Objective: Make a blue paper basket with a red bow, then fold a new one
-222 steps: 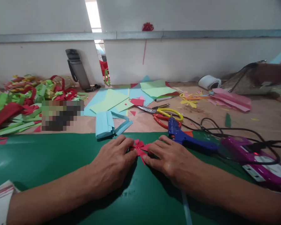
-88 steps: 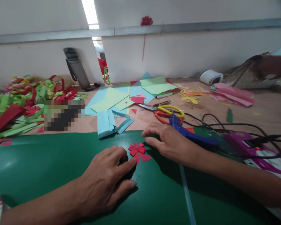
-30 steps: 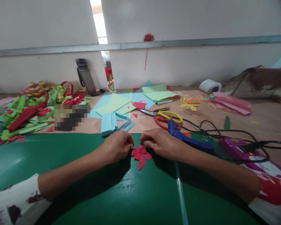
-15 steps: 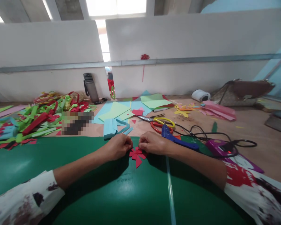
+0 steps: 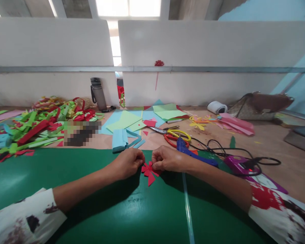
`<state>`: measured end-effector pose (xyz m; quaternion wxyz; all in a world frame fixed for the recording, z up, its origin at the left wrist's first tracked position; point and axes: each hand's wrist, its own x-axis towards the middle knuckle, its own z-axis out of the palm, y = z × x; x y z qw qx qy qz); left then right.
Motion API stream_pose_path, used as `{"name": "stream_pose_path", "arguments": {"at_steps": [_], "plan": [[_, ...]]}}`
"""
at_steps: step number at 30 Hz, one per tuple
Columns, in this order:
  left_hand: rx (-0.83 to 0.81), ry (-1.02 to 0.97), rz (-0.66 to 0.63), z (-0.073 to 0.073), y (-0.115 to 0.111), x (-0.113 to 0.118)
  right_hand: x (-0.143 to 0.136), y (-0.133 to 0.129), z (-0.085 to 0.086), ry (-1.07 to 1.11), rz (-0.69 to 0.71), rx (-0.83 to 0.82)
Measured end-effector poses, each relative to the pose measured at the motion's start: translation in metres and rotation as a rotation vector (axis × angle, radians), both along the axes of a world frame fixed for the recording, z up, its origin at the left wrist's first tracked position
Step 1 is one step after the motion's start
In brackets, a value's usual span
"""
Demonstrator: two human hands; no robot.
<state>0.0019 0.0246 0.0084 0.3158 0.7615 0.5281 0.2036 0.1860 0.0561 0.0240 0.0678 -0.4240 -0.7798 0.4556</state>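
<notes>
Left hand (image 5: 128, 163) curled, pinching red paper flower (image 5: 148, 169) | right hand (image 5: 165, 160) pinching its other side | flower flat on green mat (image 5: 91, 203), one long pointed petal

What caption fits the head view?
Left hand and right hand pinch a red paper flower on a green mat.

Green mat (image 5: 66, 169) covers the near bench. Behind it: folded blue paper (image 5: 120, 139), blue and green sheets (image 5: 127, 119), red scrap (image 5: 149, 123). Scissors (image 5: 173, 133), one pair yellow-handled and one red, lie crossed. Blue glue gun (image 5: 190, 151) rests at the mat's far edge; black cord (image 5: 218, 145) coils beside a purple device (image 5: 240, 164). Heap of strips (image 5: 35, 125) at left. Grey bottle (image 5: 98, 93) by the partition. White roll (image 5: 217, 107), pink sheets (image 5: 235, 122) and brown bag (image 5: 259, 105) at right.
</notes>
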Motion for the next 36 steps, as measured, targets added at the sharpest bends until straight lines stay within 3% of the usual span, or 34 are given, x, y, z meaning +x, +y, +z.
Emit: {"name": "stream_pose_path", "arguments": {"at_steps": [4, 11, 17, 25, 32, 36], "plan": [[-0.060, -0.116, 0.037, 0.000, 0.000, -0.001, 0.001, 0.000, 0.002, 0.031, -0.008, -0.036], [-0.216, -0.476, 0.178, 0.005, 0.006, -0.005, 0.005, -0.002, -0.002, 0.176, -0.144, -0.075], [-0.454, -0.717, 0.141, 0.007, 0.003, -0.002, 0.004, -0.006, -0.001, 0.291, -0.251, -0.004], [-0.564, -0.767, 0.099, 0.006, -0.002, 0.008, 0.004, -0.008, -0.008, 0.276, -0.277, 0.066], [-0.576, -0.778, 0.083, -0.001, -0.001, 0.008, 0.003, -0.012, -0.005, 0.290, -0.328, 0.314], [-0.600, -0.788, 0.061, -0.002, -0.001, 0.009, 0.001, -0.015, -0.004, 0.304, -0.276, 0.269]]}}
